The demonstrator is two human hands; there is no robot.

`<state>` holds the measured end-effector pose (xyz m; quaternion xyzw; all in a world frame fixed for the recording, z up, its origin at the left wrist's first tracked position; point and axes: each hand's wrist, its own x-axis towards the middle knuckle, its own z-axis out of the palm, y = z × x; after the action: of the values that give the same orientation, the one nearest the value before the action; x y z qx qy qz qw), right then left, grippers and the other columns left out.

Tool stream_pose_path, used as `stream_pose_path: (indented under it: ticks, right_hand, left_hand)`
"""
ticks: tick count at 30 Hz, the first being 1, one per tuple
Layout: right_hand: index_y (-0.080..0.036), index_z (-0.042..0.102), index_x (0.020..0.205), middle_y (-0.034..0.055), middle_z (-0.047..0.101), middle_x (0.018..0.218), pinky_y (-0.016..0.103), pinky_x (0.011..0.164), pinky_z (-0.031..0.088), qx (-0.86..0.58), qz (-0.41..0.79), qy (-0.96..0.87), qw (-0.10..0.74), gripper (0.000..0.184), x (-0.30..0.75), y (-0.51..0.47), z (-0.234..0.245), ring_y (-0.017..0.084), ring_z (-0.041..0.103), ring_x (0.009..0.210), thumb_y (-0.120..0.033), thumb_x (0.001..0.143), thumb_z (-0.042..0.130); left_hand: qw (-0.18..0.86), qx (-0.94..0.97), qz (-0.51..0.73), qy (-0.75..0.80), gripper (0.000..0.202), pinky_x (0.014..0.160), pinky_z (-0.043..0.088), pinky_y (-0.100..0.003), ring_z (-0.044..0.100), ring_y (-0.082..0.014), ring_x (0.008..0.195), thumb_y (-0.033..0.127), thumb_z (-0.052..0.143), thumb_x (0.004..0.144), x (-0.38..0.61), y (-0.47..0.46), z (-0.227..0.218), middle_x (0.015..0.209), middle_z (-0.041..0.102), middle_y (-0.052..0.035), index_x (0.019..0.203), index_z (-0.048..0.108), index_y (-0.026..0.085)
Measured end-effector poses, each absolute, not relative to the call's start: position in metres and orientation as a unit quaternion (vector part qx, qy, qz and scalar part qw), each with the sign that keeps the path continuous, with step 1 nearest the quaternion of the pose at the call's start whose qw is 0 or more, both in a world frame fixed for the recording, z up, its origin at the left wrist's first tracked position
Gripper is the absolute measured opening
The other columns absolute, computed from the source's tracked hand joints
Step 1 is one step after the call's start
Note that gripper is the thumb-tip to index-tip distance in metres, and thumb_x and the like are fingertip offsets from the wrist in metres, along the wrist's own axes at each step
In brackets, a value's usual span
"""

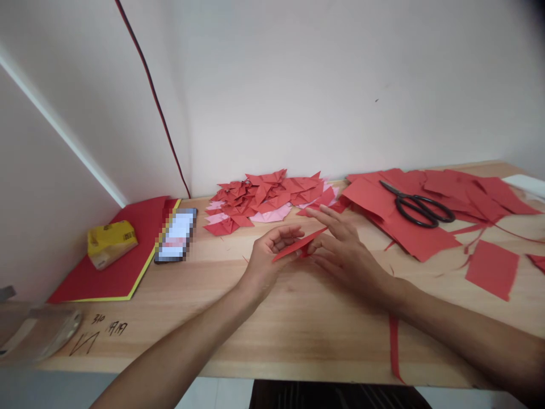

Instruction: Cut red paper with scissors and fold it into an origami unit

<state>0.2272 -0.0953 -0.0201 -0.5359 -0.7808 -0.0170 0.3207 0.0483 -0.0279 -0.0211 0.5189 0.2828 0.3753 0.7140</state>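
My left hand [269, 254] pinches a folded piece of red paper [298, 245] just above the wooden table [264, 335]. My right hand [340, 244] is at the paper's right end, its thumb and a finger on the fold and the other fingers stretched out. Both hands are at the table's middle. Behind them lies a heap of folded red and pink paper pieces [266, 199].
Black scissors [419, 207] rest on a spread of red paper sheets [426, 216] at the right. A single red sheet [491, 268] and thin red strips [394, 346] lie nearer. At the left are a phone [176, 236], a yellow packet [110, 243] and a red folder [123, 267].
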Motion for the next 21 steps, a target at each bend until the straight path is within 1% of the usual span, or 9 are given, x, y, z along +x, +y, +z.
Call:
stream_pose_path:
  ticks: [2, 4, 6, 7, 10, 12, 14, 18, 21]
  right_hand:
    - [-0.021, 0.063, 0.088, 0.0083, 0.031, 0.154, 0.055, 0.111, 0.027, -0.535, -0.033, -0.78, 0.323, 0.009, 0.228, -0.096, -0.02, 0.032, 0.02, 0.143, -0.016, 0.087, 0.055]
    - [-0.022, 0.064, 0.086, 0.0071, 0.035, 0.152, 0.056, 0.111, 0.026, -0.536, -0.059, -0.775, 0.329, 0.01, 0.228, -0.097, -0.018, 0.032, 0.02, 0.143, -0.018, 0.088, 0.055]
    - [-0.022, 0.064, 0.084, 0.0078, 0.04, 0.149, 0.058, 0.11, 0.025, -0.536, -0.081, -0.772, 0.333, 0.01, 0.229, -0.097, -0.016, 0.033, 0.02, 0.143, -0.02, 0.089, 0.056]
    - [-0.022, 0.064, 0.084, 0.0082, 0.042, 0.148, 0.058, 0.11, 0.025, -0.535, -0.088, -0.772, 0.333, 0.01, 0.23, -0.097, -0.015, 0.033, 0.02, 0.143, -0.021, 0.089, 0.056]
    - [-0.022, 0.064, 0.085, 0.0082, 0.049, 0.142, 0.056, 0.111, 0.024, -0.523, -0.092, -0.778, 0.336, 0.01, 0.231, -0.098, -0.012, 0.032, 0.023, 0.142, -0.021, 0.09, 0.056]
    - [-0.023, 0.064, 0.086, 0.0074, 0.055, 0.136, 0.054, 0.111, 0.026, -0.513, -0.09, -0.781, 0.345, 0.008, 0.232, -0.098, -0.011, 0.03, 0.03, 0.138, -0.021, 0.089, 0.056]
    - [-0.023, 0.063, 0.085, 0.0073, 0.06, 0.128, 0.052, 0.109, 0.029, -0.506, -0.09, -0.78, 0.356, 0.007, 0.233, -0.098, -0.011, 0.028, 0.038, 0.132, -0.02, 0.088, 0.058]
    - [-0.024, 0.061, 0.084, 0.0049, 0.066, 0.109, 0.051, 0.106, 0.03, -0.495, -0.085, -0.783, 0.367, 0.005, 0.234, -0.097, -0.013, 0.024, 0.053, 0.112, -0.02, 0.087, 0.06]
    - [-0.024, 0.06, 0.086, 0.0026, 0.068, 0.098, 0.048, 0.104, 0.031, -0.494, -0.064, -0.786, 0.367, 0.005, 0.235, -0.097, -0.013, 0.021, 0.057, 0.098, -0.02, 0.088, 0.057]
  left_hand:
    - [0.705, 0.532, 0.376, 0.281, 0.044, 0.088, 0.051, -0.035, 0.065, -0.0204, 0.098, 0.017, 0.078, 0.067, 0.048, -0.029, -0.017, 0.112, 0.067, -0.0098, 0.108, 0.064, 0.017]
    - [0.679, 0.565, 0.374, 0.284, 0.038, 0.086, 0.052, -0.035, 0.066, -0.021, 0.097, 0.018, 0.074, 0.071, 0.047, -0.032, -0.009, 0.117, 0.065, -0.0105, 0.108, 0.063, 0.017]
    - [0.628, 0.618, 0.368, 0.297, 0.031, 0.088, 0.051, -0.033, 0.064, -0.0208, 0.101, 0.015, 0.066, 0.076, 0.046, -0.036, -0.002, 0.119, 0.064, -0.0095, 0.107, 0.063, 0.018]
    - [0.598, 0.645, 0.368, 0.301, 0.031, 0.089, 0.05, -0.033, 0.064, -0.0207, 0.103, 0.014, 0.063, 0.077, 0.046, -0.038, 0.001, 0.12, 0.063, -0.0087, 0.108, 0.064, 0.019]
    - [0.513, 0.714, 0.376, 0.294, 0.031, 0.092, 0.049, -0.032, 0.061, -0.0198, 0.108, 0.007, 0.057, 0.077, 0.045, -0.039, 0.004, 0.115, 0.066, -0.0069, 0.103, 0.068, 0.019]
    - [0.484, 0.737, 0.382, 0.278, 0.03, 0.092, 0.049, -0.032, 0.062, -0.0185, 0.105, 0.004, 0.053, 0.076, 0.044, -0.036, 0.001, 0.107, 0.068, -0.0064, 0.094, 0.072, 0.019]
    - [0.473, 0.744, 0.387, 0.269, 0.03, 0.091, 0.05, -0.031, 0.063, -0.0174, 0.101, 0.003, 0.052, 0.075, 0.044, -0.033, -0.002, 0.102, 0.069, -0.0065, 0.088, 0.074, 0.019]
    - [0.469, 0.751, 0.38, 0.267, 0.035, 0.092, 0.05, -0.032, 0.063, -0.0174, 0.101, 0.001, 0.05, 0.073, 0.044, -0.029, -0.004, 0.102, 0.069, -0.007, 0.09, 0.075, 0.019]
    - [0.479, 0.75, 0.369, 0.267, 0.037, 0.094, 0.05, -0.035, 0.063, -0.0183, 0.102, 0.001, 0.049, 0.071, 0.044, -0.029, -0.005, 0.103, 0.069, -0.0066, 0.09, 0.075, 0.02]
